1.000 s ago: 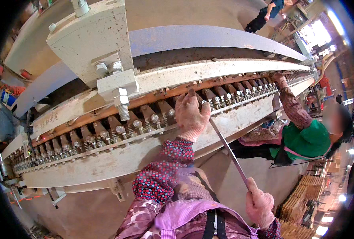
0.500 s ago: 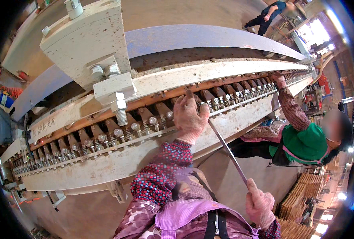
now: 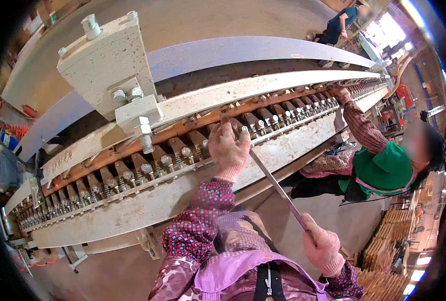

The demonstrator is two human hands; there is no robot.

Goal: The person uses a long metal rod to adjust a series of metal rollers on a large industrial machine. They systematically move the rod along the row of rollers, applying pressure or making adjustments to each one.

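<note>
Left hand (image 3: 228, 145) shifted along clamp row (image 3: 183, 150), right hand (image 3: 323, 246) gripping rod (image 3: 275, 183)

Long cream-painted machine frame (image 3: 147, 205) runs lower left to upper right across the frame. Row of bolted metal clamp blocks (image 3: 147, 165) sits along its rust-brown rail (image 3: 183, 128). Cream bracket block (image 3: 107, 65) with a hanging bolt sits upper left.

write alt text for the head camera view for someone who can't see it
A gloved left hand presses a long metal rod against a row of bolted clamps on a long machine, while the right hand grips the rod's near end. A co-worker reaches in beside them.
</note>
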